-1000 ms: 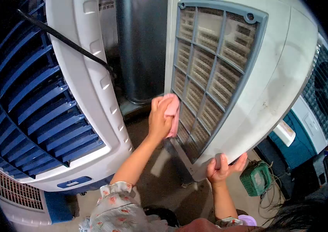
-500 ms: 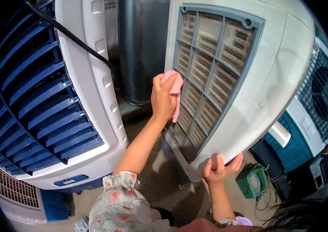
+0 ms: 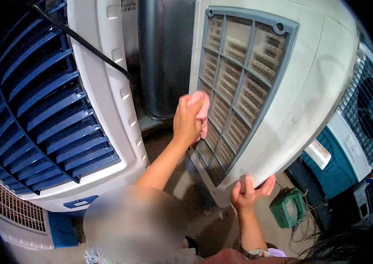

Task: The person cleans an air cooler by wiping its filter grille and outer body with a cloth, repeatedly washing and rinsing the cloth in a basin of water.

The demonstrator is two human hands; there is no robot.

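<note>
Right hand (image 3: 249, 193) is lowest and nearest, its grip closed over the bottom corner of the white cooler (image 3: 301, 97), fingers curled up onto the casing and thumb beneath. Just right of it, on the floor (image 3: 204, 220), sits a green box (image 3: 288, 207) with loose wires trailing beside it. Left hand (image 3: 188, 118) is raised higher, arm extended, its grip holding a bunched pink cloth (image 3: 203, 112) and pressing it against the left edge of the grey grille (image 3: 239, 83), about midway down the frame. The grille is a lattice of rectangular cells over a ribbed pad, set into the tilted side of the cooler, with a screw boss at its upper right corner. To the left stands a second cooler (image 3: 102, 97), white-bodied with dark blue louvres (image 3: 41, 114), well apart from the cloth; a black rod (image 3: 80, 42) crosses its upper part diagonally. Between the two units, further back, stands a grey metal column (image 3: 164, 57). At far right, partly hidden behind the white cooler, is a blue and white unit (image 3: 349, 149) with a dark mesh front.
</note>
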